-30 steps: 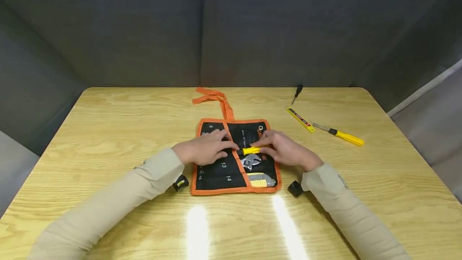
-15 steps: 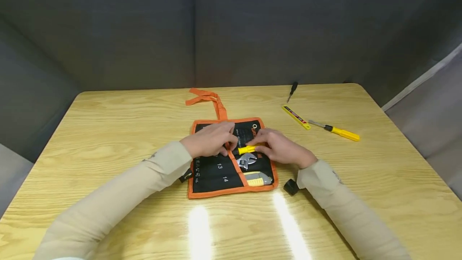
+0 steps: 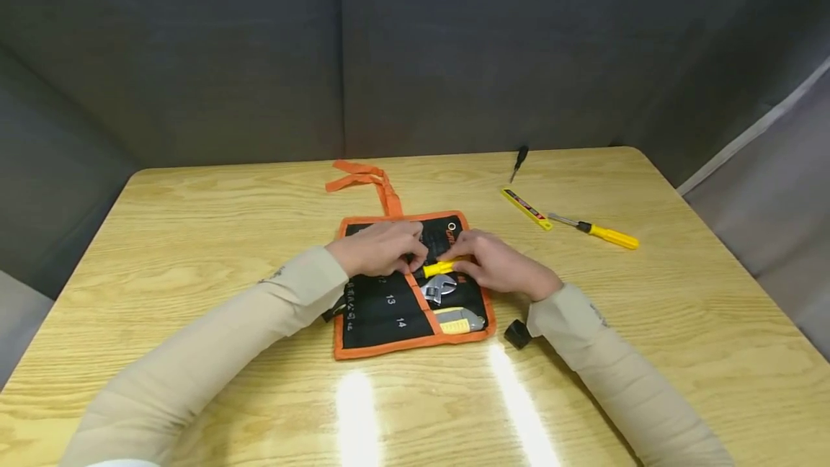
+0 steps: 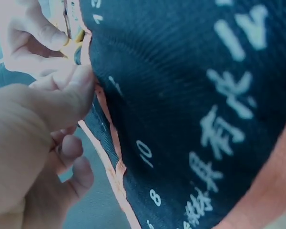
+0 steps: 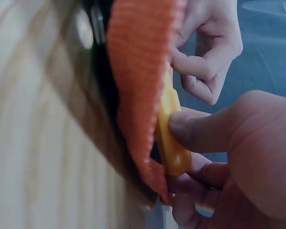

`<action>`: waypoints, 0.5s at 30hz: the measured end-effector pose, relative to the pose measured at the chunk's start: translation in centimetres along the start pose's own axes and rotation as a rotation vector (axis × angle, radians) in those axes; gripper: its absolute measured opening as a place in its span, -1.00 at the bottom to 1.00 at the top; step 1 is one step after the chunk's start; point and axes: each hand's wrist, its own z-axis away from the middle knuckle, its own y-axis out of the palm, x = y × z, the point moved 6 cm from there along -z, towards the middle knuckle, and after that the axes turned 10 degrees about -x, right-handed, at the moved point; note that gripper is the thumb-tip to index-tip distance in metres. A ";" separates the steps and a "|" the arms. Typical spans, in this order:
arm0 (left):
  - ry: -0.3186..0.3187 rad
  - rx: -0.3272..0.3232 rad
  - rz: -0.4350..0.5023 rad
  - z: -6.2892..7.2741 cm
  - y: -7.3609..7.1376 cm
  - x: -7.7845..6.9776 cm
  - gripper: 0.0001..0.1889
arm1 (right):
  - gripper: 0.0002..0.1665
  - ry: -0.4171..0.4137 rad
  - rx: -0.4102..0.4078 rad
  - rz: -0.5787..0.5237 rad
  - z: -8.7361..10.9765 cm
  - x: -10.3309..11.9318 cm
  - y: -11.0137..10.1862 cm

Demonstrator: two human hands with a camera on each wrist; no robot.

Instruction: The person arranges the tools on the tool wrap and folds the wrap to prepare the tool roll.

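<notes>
A black tool pouch with orange trim [image 3: 372, 326] lies unfolded on the wooden table, numbers printed along its pockets. My left hand [image 3: 382, 247] pinches the orange pocket edge [image 4: 102, 102] between thumb and fingers, lifting it a little in the left wrist view. With thumb and fingertips, my right hand [image 3: 499, 263] holds the yellow handle of a screwdriver [image 3: 436, 269]. Its black collar is at the pocket mouth beside my left fingertips, and the shaft is hidden. Below it, an adjustable wrench [image 3: 439, 288] and a yellow-grey utility knife [image 3: 462, 321] sit in neighbouring pockets.
To the right lie a black-handled screwdriver [image 3: 519, 158], a slim yellow case [image 3: 527, 209] and a yellow-handled screwdriver [image 3: 612, 238]. A small black object [image 3: 517, 334] is beside my right cuff; another black item [image 3: 333, 310] is partly under my left sleeve. Orange ties [image 3: 363, 175] stretch behind the pouch.
My left hand has moved right and curled its fingers onto the pocket edge by the screwdriver. My right hand keeps its hold on the handle. The head view has shifted slightly.
</notes>
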 end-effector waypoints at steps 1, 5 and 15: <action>0.002 0.004 -0.007 0.0 0.1 0.0 -0.82 | -0.71 0.001 0.000 0.002 0.0 0.0 0.0; 0.024 0.025 -0.039 0.1 0.6 -0.2 -0.82 | -0.71 0.009 0.010 0.000 0.0 0.1 -0.1; 0.081 -0.010 0.024 0.1 1.4 -0.2 -0.77 | -0.71 -0.087 -0.028 0.022 0.2 0.5 0.2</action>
